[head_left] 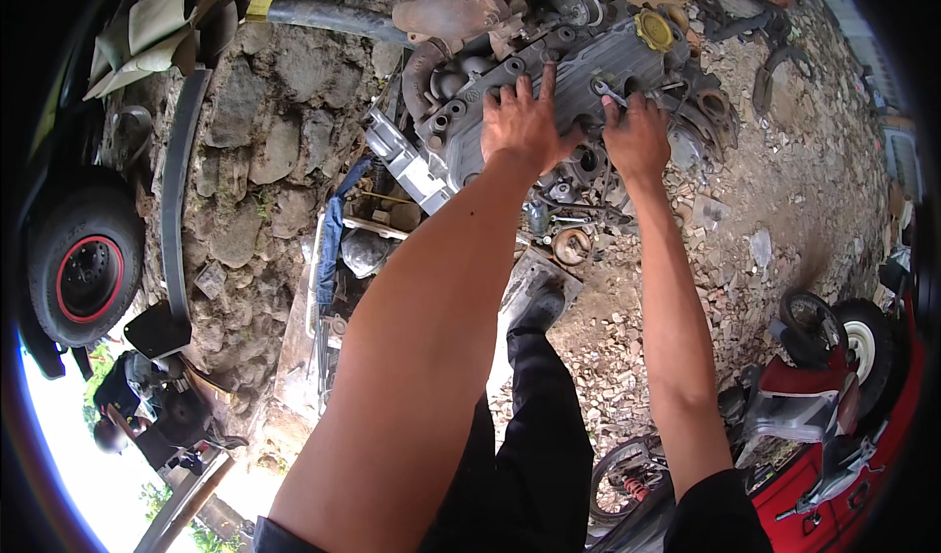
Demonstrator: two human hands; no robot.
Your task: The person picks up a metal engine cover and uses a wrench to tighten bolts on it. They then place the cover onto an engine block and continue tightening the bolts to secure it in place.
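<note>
A grey engine valve cover (578,73) lies across the engine in front of me, with a yellow oil cap (654,30) at its far right end. My left hand (521,129) rests on the cover, fingers spread, with no object in its grasp. Close by on the right, my right hand (637,141) is closed with bent fingers at the cover's near edge. From its fingertips juts the shiny end of a metal wrench (602,88); the rest is mostly covered by the fingers. A rusty brown casting (451,9) sits behind the cover on the left.
A spare tyre (83,269) with a red-edged rim stands at the left, beside a stone wall (279,146). Small parts and a round brown ring (571,247) lie below the engine. Gravel (784,185) covers the right side; a red motorcycle (804,396) stands at lower right.
</note>
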